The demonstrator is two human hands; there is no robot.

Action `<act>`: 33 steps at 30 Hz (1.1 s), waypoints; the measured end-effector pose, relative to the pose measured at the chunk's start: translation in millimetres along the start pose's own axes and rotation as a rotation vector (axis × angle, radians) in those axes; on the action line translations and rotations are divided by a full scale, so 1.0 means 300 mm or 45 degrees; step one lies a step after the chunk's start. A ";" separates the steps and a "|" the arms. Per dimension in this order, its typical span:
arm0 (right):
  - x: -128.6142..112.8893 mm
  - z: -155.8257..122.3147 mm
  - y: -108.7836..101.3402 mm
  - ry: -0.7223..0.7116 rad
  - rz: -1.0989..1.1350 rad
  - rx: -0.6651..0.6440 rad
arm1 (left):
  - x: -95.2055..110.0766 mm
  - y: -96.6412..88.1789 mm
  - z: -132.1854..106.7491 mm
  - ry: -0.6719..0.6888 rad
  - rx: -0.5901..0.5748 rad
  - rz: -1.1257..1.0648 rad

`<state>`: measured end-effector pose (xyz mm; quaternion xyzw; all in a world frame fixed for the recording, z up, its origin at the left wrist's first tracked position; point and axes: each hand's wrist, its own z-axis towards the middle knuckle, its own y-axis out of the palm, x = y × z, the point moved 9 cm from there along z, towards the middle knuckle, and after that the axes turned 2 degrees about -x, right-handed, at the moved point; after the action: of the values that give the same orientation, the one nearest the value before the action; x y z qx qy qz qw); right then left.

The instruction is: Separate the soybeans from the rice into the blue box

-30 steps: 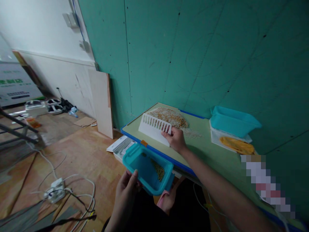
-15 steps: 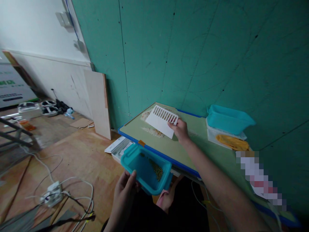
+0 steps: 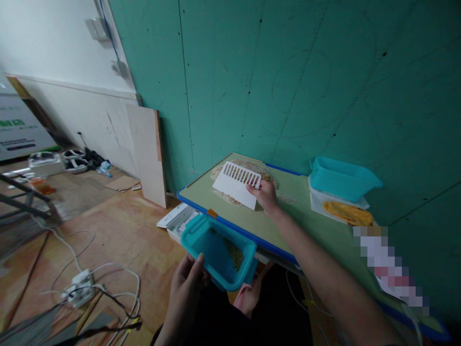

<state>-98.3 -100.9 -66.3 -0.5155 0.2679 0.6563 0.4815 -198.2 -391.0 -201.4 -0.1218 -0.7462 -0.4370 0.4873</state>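
White slotted scraper (image 3: 234,186) was in the grip of the right hand (image 3: 266,196), tilted over grains (image 3: 271,178) on the desk (image 3: 201,190); the left hand (image 3: 186,278) gripped 1 blue container (image 3: 212,252) by its rim, beans (image 3: 236,254) inside.

Head camera | on my head, near the desk (image 3: 302,207) | faces forward and down past my fingers (image 3: 197,265) | reaches the green wall (image 3: 230,72) behind the desk
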 end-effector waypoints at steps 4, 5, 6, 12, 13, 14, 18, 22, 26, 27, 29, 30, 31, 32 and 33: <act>-0.006 -0.007 0.010 0.015 0.032 -0.029 | -0.001 -0.004 0.001 0.004 0.020 0.002; -0.007 -0.009 0.013 0.019 0.039 -0.038 | 0.000 -0.003 0.001 0.009 0.020 0.003; -0.008 -0.012 0.017 0.024 0.045 -0.046 | 0.000 -0.001 0.002 0.011 0.015 0.006; -0.012 -0.022 0.036 0.040 0.083 -0.084 | 0.003 -0.002 0.003 0.009 0.016 0.011; -0.014 -0.023 0.041 0.035 0.088 -0.097 | 0.004 -0.002 0.002 0.007 0.021 0.016; -0.015 -0.023 0.045 0.030 0.089 -0.110 | 0.006 -0.002 0.001 0.004 0.025 0.022; -0.014 -0.026 0.055 0.031 0.088 -0.146 | 0.007 0.000 -0.003 -0.016 0.041 0.019; -0.013 -0.032 0.060 0.034 0.096 -0.156 | 0.011 0.000 -0.003 -0.004 0.041 0.035; -0.019 -0.041 0.071 0.045 0.105 -0.184 | 0.007 0.000 0.001 -0.012 0.029 0.039; -0.021 -0.043 0.072 0.050 0.109 -0.187 | 0.005 -0.001 0.002 -0.012 0.028 0.038; -0.024 -0.044 0.070 0.057 0.113 -0.183 | 0.003 -0.002 0.004 -0.008 0.017 0.025; -0.025 -0.043 0.067 0.058 0.112 -0.175 | 0.002 -0.002 0.004 -0.005 0.010 0.023; -0.024 -0.042 0.064 0.057 0.108 -0.168 | 0.002 -0.002 0.004 -0.002 0.007 0.027; -0.023 -0.041 0.063 0.056 0.106 -0.163 | 0.004 -0.001 0.004 0.003 0.008 0.033; -0.022 -0.040 0.062 0.055 0.107 -0.162 | 0.007 -0.002 0.003 0.008 0.015 0.042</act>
<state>-110.1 -120.8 -66.7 -0.5476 0.2573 0.6802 0.4138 -200.1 -391.1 -200.1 -0.1298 -0.7450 -0.4249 0.4976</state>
